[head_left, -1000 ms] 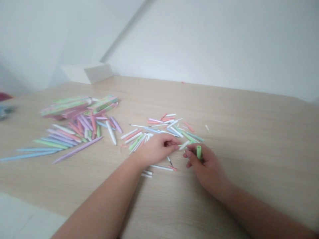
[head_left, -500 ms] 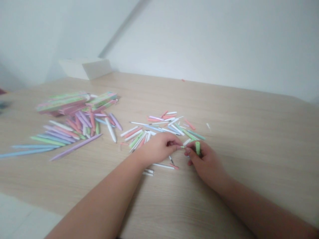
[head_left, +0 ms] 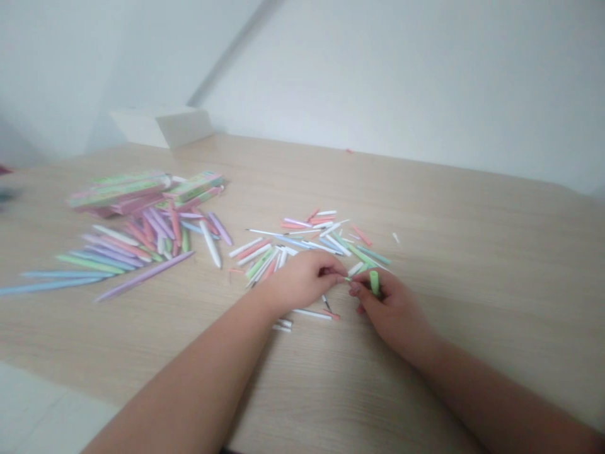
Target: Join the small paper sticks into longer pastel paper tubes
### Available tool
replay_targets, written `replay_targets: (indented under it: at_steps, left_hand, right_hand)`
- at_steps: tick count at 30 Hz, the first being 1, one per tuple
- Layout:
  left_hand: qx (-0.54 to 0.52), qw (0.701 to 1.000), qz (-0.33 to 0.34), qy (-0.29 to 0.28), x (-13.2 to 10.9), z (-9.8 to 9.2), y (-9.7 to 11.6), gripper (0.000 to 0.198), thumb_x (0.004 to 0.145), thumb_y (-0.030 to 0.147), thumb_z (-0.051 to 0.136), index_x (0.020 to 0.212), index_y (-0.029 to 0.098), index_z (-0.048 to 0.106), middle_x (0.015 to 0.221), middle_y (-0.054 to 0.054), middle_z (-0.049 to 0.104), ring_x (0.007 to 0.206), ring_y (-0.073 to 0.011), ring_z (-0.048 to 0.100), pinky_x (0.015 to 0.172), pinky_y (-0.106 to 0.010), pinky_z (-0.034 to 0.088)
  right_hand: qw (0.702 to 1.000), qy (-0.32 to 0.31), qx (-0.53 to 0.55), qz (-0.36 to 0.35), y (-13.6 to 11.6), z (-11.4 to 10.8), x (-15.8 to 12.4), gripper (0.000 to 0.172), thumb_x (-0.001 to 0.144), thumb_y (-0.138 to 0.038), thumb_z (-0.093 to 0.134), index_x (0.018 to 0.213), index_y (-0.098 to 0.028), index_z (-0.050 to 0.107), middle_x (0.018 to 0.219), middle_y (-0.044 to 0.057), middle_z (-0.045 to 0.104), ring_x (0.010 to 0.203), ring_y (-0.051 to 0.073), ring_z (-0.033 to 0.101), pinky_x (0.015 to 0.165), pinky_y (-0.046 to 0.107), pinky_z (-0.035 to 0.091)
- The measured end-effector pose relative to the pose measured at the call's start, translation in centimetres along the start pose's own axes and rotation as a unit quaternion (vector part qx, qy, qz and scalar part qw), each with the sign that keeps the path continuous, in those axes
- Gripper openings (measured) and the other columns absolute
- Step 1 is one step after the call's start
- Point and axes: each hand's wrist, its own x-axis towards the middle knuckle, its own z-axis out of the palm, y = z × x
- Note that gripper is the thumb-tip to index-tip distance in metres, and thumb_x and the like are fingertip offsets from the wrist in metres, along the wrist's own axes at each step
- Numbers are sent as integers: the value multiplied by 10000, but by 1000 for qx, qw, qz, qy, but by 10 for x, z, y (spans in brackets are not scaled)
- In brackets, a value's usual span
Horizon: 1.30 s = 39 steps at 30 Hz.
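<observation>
Many pastel sticks (head_left: pixel 259 265) lie scattered across a light wood tabletop (head_left: pixel 449 252). At their near edge, the left hand (head_left: pixel 297 284) pinches its fingers (head_left: pixel 331 272) together on something too small to tell, and the right hand (head_left: pixel 392 312) closes its fingers (head_left: pixel 357 289) around a green tube (head_left: pixel 374 282).

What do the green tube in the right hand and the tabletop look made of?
The green tube looks like matte plastic, or possibly stiff paper: its smooth, even surface shows no clear fibres. The tabletop looks like light wood or wood-effect laminate, with fine straight grain and a soft satin sheen.
</observation>
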Motion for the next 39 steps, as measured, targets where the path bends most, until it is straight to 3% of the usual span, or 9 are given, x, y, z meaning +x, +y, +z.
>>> replay_targets:
  at_steps: [5, 15, 23, 32, 35, 39]
  left_hand:
    - [-18, 1000, -4, 10, -1, 0, 1, 138, 899, 269, 621, 921, 219, 748, 833, 4, 728, 786, -151, 654, 738, -276, 487]
    - [-200, 976, -81, 12, 0, 8, 6, 153, 826, 338, 737, 887, 201, 707, 826, -8, 754, 763, -158, 699, 690, -262, 521]
    - [-339, 939, -45, -25, 3, 9, 12, 126, 878, 226, 672, 956, 161, 749, 902, -55, 773, 871, -168, 726, 871, -324, 560]
    - [-338, 940, -28, 37, 3, 24, 9, 146, 868, 278, 713, 934, 147, 717, 864, -55, 763, 796, -161, 722, 754, -286, 569]
    - [-303, 948, -29, 94, 5, 22, 10, 149, 879, 264, 697, 970, 147, 706, 877, -48, 753, 793, -151, 709, 731, -268, 556]
    - [-313, 935, -34, 161, 6, 14, 17, 179, 881, 229, 689, 1032, 133, 681, 922, -55, 749, 828, -138, 700, 760, -254, 543]
  right_hand:
    - [1000, -3, 1, -8, 1, 0, 0, 223, 908, -430, 616, 957, -220, 673, 661, -31, 658, 573, 171, 629, 569, 302, 477]
    - [997, 2, 75, -16, -3, 1, 1, 239, 877, -447, 687, 877, -208, 674, 769, 3, 722, 643, 156, 646, 616, 289, 518]
    - [993, 11, 114, -28, 2, -3, 2, 295, 906, -481, 668, 846, -193, 664, 724, 25, 729, 641, 165, 667, 617, 293, 548]
    - [971, -16, 239, -6, 6, 1, 6, 305, 827, -505, 769, 816, -211, 693, 740, 17, 747, 688, 174, 723, 675, 306, 611]
    - [967, -28, 255, 5, 8, 4, 6, 310, 821, -513, 770, 912, -222, 714, 844, 30, 776, 750, 183, 747, 714, 320, 625]
    - [977, -32, 208, 23, 9, 8, 5, 349, 823, -501, 762, 1012, -216, 692, 812, 30, 768, 688, 188, 740, 610, 303, 608]
